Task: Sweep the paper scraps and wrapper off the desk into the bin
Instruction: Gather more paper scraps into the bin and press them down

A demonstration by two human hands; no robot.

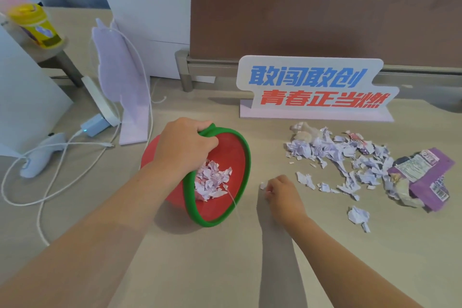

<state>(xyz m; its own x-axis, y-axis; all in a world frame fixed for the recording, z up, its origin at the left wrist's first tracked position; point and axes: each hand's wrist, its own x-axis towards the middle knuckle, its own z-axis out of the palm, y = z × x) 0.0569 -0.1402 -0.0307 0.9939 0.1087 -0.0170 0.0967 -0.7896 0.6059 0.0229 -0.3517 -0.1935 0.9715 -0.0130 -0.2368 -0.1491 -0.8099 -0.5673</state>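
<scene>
A red bin with a green rim (243, 157) lies tilted on the desk, its mouth facing right. My left hand (183, 144) grips its upper rim. Inside lie several pale lilac paper scraps (212, 180). My right hand (280, 191) rests on the desk just right of the bin, fingers pinched on a small scrap (263, 185). A loose pile of torn scraps (332, 155) spreads further right. A purple wrapper (425, 177) lies at the pile's right end.
A printed sign (315, 87) stands behind the pile, before a brown divider (325, 22). At left are a lilac cut-out board (120, 75), white cables (57, 162), a charger (93, 125) and a white box (160, 20). Other people stand beyond the desk.
</scene>
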